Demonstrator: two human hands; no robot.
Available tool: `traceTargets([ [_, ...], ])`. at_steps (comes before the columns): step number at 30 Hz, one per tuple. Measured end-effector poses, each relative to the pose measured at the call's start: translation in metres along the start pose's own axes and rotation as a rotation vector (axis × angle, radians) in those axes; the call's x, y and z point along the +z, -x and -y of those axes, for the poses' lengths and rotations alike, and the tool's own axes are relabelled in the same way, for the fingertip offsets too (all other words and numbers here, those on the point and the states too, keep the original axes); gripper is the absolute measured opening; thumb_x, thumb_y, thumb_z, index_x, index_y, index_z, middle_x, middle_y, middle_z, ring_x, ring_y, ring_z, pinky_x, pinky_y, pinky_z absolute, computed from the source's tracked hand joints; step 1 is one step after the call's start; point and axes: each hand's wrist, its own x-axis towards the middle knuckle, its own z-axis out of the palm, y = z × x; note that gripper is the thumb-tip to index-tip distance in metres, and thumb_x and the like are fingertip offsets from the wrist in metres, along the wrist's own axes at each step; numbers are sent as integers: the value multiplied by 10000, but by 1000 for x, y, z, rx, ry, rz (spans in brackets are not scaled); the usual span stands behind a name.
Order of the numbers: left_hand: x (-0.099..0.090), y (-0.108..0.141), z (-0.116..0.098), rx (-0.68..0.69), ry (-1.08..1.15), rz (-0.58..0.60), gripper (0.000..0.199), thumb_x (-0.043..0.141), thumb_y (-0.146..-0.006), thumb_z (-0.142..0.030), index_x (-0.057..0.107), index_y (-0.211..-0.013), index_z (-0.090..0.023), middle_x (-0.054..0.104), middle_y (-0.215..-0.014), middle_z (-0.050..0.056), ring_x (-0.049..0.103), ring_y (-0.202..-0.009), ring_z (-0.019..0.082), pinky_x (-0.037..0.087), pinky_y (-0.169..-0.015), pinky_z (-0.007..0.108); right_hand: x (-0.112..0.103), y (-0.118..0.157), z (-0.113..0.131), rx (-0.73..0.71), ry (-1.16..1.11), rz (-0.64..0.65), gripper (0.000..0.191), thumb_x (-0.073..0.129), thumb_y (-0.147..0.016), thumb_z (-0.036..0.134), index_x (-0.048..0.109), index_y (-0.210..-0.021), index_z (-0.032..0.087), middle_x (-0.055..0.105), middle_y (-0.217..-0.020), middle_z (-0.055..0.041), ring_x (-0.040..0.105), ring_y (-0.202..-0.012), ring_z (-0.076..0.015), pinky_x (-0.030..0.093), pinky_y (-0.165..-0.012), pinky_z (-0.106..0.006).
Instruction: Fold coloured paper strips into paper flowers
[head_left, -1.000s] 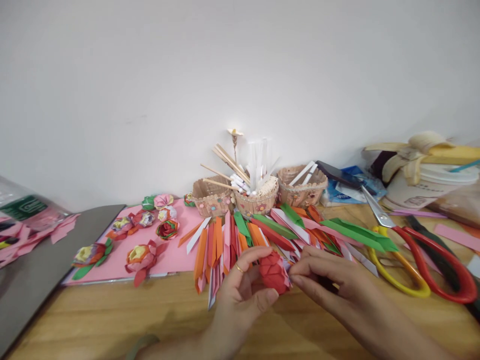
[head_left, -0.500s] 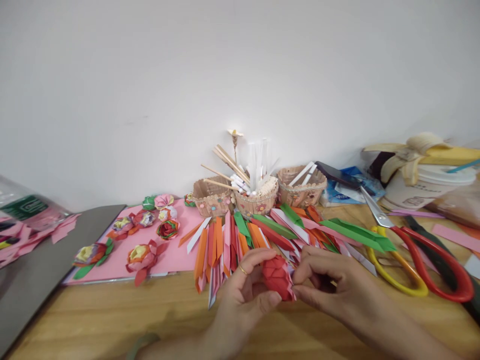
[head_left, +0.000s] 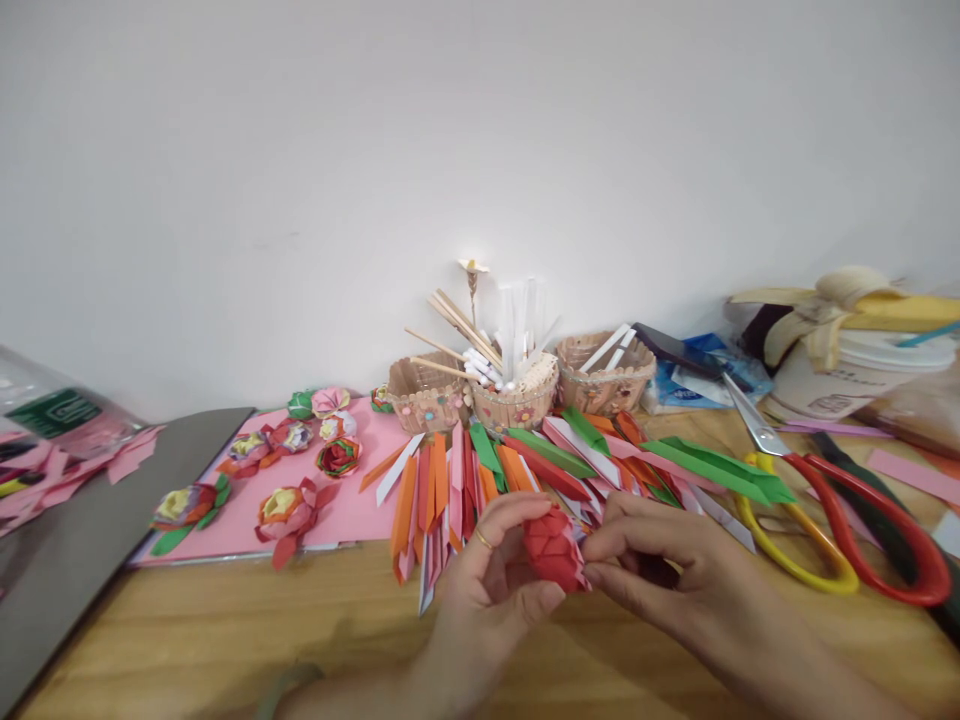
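Observation:
A red folded paper flower (head_left: pixel 553 548) is held above the wooden table's front part, between my two hands. My left hand (head_left: pixel 491 590) has its thumb and fingers round the flower's left side; a ring is on one finger. My right hand (head_left: pixel 660 570) pinches the pink-white edge at the flower's right side with thumb and fingertips. Just behind the hands lies a pile of folded paper strips (head_left: pixel 442 480) in orange, pink, red, white and green. Finished-looking paper flowers (head_left: pixel 283 512) lie on a pink sheet (head_left: pixel 360 515) to the left.
Three small baskets (head_left: pixel 514 408) with sticks and straws stand by the wall. Red-and-yellow scissors (head_left: pixel 832 500) lie at the right, near a banana peel (head_left: pixel 829 310) on a white-lidded cup (head_left: pixel 832 375). A grey board (head_left: pixel 142 500) and a plastic bottle (head_left: pixel 60 410) are at left.
The view has shifted very slightly. My right fingertips have moved a little at the flower's right edge; both hands keep their hold.

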Motion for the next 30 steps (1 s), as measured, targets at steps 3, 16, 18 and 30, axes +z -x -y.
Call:
traceTargets([
  [3, 0, -1, 0, 9, -14, 28, 379, 717, -740, -251, 648, -1094, -366, 514, -1177, 11, 556, -1082, 172, 469, -908, 245, 0, -2, 1, 71, -3, 12, 166, 633, -716, 164, 635, -557, 212, 549, -543, 25, 471, -492, -101, 343, -437, -215],
  [16, 1, 1, 1, -52, 75, 5, 397, 725, -733, -225, 629, -1109, -306, 615, -1083, 26, 606, -956, 158, 501, -837, 266, 0, -1, 3, -62, 113, -53, 172, 598, -760, 152, 668, -612, 207, 562, -542, 15, 506, -481, -100, 378, -416, -193],
  [18, 2, 0, 0, -47, 82, -5, 384, 717, -743, -218, 620, -1106, -298, 631, -1063, 19, 603, -961, 147, 495, -842, 250, 1, 0, 4, -132, 182, -104, 186, 568, -779, 140, 677, -643, 206, 560, -536, 12, 501, -459, -95, 369, -384, -184],
  [30, 0, 2, -1, -61, 90, -20, 371, 667, -795, -243, 521, -1135, -263, 623, -1038, 28, 599, -967, 149, 467, -883, 279, 8, 15, -6, -462, 532, -319, 233, 512, -847, 126, 637, -1014, 230, 656, -707, -15, 619, -552, -114, 486, -491, -210],
])
